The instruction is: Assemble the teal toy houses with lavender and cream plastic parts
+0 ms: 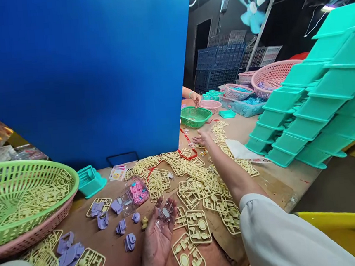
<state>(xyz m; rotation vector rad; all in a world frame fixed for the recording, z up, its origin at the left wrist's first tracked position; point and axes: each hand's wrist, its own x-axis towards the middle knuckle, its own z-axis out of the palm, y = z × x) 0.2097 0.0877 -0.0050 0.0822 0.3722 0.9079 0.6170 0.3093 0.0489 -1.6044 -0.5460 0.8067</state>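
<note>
Head view: nearest me, the left hand (157, 238) lies palm up on the table (119, 254), its fingers (171, 204) loosely curled under a clear plastic case (165, 212). Yellow frames (198, 226) lie just beside it, purple parts (69, 252) to the left. A second clear case holding pink pieces (137, 191) sits a little beyond. Farther out, the right hand (202, 138) stretches over the spread of frames, fingers released and flat, touching a red strap (188, 155). Beyond, another person's hand (195, 98) rests at a green basket (195, 116). Teal trays (318, 108) stack on the right.
</note>
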